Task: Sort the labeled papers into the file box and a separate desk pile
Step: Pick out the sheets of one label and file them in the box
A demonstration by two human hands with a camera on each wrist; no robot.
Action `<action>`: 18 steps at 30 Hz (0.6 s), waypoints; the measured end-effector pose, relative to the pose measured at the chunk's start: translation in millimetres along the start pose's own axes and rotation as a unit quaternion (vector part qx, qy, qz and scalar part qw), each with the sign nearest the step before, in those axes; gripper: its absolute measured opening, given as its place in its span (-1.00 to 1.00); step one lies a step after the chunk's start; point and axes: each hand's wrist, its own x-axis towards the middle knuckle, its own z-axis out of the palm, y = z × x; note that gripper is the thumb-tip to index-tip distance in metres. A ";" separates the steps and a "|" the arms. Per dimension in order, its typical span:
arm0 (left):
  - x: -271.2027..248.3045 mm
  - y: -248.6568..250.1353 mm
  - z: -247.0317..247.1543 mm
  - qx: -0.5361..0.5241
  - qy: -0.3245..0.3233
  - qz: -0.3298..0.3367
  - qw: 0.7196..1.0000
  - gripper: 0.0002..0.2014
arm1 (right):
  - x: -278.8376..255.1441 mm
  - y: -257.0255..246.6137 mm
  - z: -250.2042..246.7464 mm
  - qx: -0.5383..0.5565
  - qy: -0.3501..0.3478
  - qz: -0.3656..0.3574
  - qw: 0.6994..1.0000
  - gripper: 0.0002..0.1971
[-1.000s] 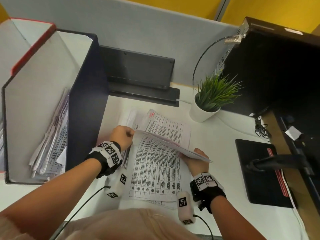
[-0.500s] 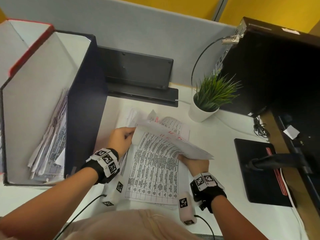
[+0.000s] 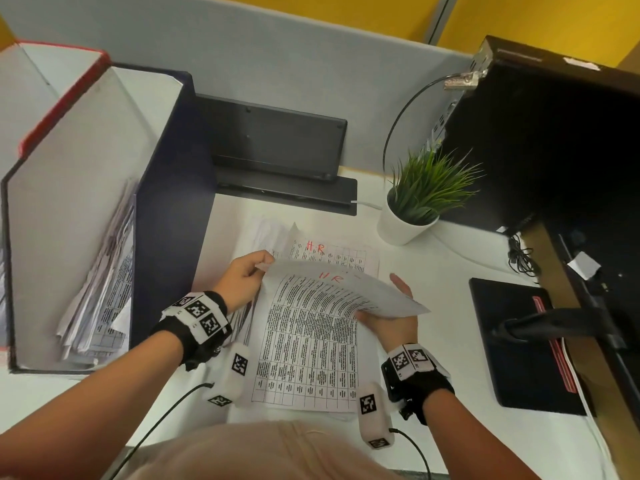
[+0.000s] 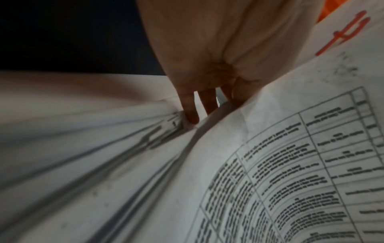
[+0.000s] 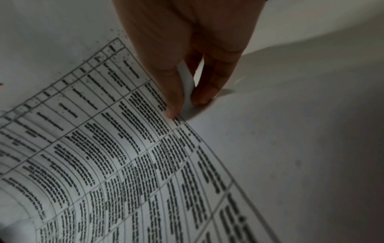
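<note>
Left hand (image 3: 242, 277) pinching the top-left corner of a lifted sheet (image 3: 332, 289) marked "HR" in red, thumb on top, fingers (image 4: 190, 108) curled beneath its edge. Right hand (image 3: 391, 317) gripping the same sheet's right edge — thumb and fingers (image 5: 174, 92) closed on the paper. Sheet raised and bowed over the desk pile (image 3: 304, 358) of printed tables, flat on the white desk (image 3: 433, 271) between both wrists. Behind it, another "HR" page (image 3: 332, 254). At left, the file box (image 3: 173, 202) — upright, papers (image 3: 100, 289) leaning inside.
</note>
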 end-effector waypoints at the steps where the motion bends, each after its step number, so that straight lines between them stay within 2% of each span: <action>1: 1.2 0.3 -0.6 -0.013 -0.003 -0.014 1.000 -0.71 | 0.9 0.1 0.6 -0.014 -0.008 0.008 1.000 -0.32; 4: 6.2 2.8 -1.8 -0.059 0.027 -0.066 0.996 -0.69 | 1.7 -1.4 3.1 -0.114 -0.024 0.005 0.993 -0.77; 7: 12.8 5.4 -1.9 -0.095 0.067 -0.106 0.988 -0.70 | 0.7 0.9 3.3 -0.065 -0.024 -0.021 0.997 -0.60; 10: 17.2 6.0 -2.8 -0.026 0.098 -0.144 0.984 -0.77 | -2.0 0.6 0.9 -0.036 -0.024 -0.011 0.999 -0.55; 11: 18.1 5.4 -2.8 0.009 0.088 -0.152 0.984 -0.81 | -1.8 0.7 1.4 -0.036 -0.023 -0.011 0.999 -0.55; 13: 19.3 2.9 -3.2 0.057 0.051 -0.170 0.983 -0.73 | -1.9 -0.5 3.2 -0.038 -0.019 0.007 0.999 -0.54; 16: 18.7 2.1 -2.7 0.064 0.028 -0.183 0.981 -0.67 | 1.1 -0.9 3.0 0.027 0.024 0.036 0.999 -0.56; 18: 17.3 3.0 -2.1 0.064 0.021 -0.159 0.985 -0.64 | 0.8 -0.1 2.0 0.035 0.013 0.057 0.998 -0.61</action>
